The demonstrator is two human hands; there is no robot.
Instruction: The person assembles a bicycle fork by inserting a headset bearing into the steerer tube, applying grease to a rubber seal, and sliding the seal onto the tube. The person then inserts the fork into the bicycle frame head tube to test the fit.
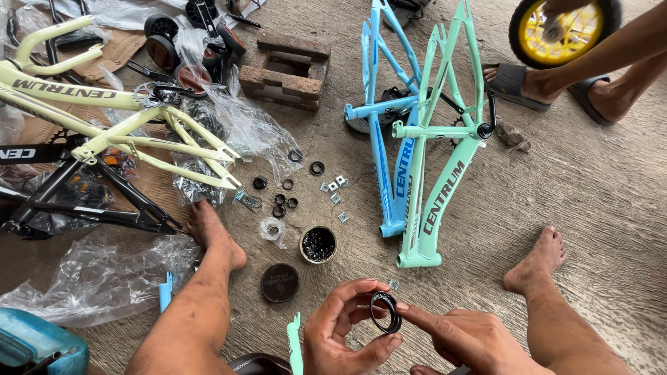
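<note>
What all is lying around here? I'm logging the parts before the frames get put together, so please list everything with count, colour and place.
Ring: one, black, held between both hands.
Open tin: one, dark grease inside, on the floor ahead of the hands.
Tin lid: one, black, left of the hands.
Small rings: several, black, scattered beyond the tin.
Square metal pieces: several, silver, right of the rings.
Bike frames: two, mint green and blue, centre right.
Yellow frame: one, pale yellow, left; a black frame beneath.
Wheel: one, yellow rim, top right, by another person.
Bricks: one stack, brown, top centre.
Left hand: on the ring.
Right hand: fingertips pinch the ring.
</note>
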